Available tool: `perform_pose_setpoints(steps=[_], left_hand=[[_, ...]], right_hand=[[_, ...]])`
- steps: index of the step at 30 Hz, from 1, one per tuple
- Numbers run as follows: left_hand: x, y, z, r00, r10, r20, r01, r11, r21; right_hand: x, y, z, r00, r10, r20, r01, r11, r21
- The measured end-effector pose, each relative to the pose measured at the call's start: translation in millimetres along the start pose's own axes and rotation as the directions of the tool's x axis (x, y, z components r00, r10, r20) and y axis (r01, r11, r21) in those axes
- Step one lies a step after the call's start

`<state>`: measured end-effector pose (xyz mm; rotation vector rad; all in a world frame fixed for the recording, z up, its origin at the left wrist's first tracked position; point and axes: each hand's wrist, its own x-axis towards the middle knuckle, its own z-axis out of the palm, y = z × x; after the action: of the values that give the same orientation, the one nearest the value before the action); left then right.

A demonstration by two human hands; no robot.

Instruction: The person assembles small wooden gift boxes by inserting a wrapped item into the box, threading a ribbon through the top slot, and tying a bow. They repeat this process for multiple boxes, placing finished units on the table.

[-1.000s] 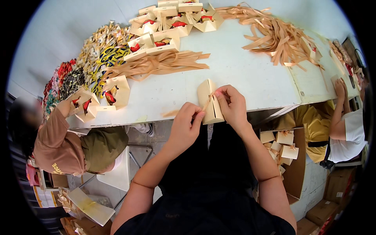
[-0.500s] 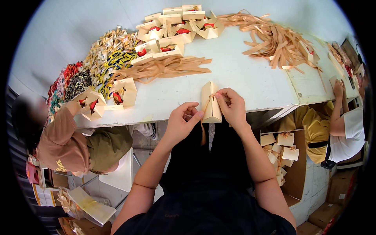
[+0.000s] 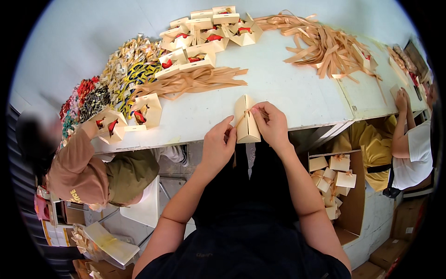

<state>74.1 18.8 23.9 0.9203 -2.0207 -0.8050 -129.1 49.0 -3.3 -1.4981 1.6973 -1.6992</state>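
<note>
A cream folded card box (image 3: 247, 132) with a ridged top stands at the table's front edge, between my hands. A tan ribbon (image 3: 240, 119) crosses its upper part and gathers near the ridge. My left hand (image 3: 219, 142) is at the box's left side, fingers bent and pinched on the ribbon's left end. On the other side, my right hand (image 3: 273, 124) has thumb and forefinger pinched on the ribbon close to the ridge. My fingers partly hide the ribbon ends.
Tan ribbons lie in a near bundle (image 3: 195, 81) and a far-right pile (image 3: 325, 49). Open boxes with red-wrapped pieces (image 3: 213, 37) stand behind heaps of wrapped packets (image 3: 134, 56). A carton (image 3: 350, 204) of tied boxes sits below right. People work at both sides.
My left hand has shifted a little away from the box's front, up along its left side. The ribbon lies closer across the box, and less of its tail hangs below.
</note>
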Motion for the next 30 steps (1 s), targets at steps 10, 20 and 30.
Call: perform_pose_setpoints(steps=[10,20,30], left_hand=[[8,-6,4,0.999,0.004,0.042,-0.005,1.0,0.016],[15,-25,-20,0.934,-0.161,0.32,0.282,0.881,-0.381],[21,-24,-55,0.687,-0.291,0.666,0.702,0.504,-0.504]], right_hand=[[0,-1,0,0.998,-0.062,-0.024,0.061,0.996,-0.058],[-1,-4,3,0.997,-0.075,-0.033,0.072,0.993,-0.089],[-1,1,4,0.999,-0.031,-0.007,0.03,0.996,-0.084]])
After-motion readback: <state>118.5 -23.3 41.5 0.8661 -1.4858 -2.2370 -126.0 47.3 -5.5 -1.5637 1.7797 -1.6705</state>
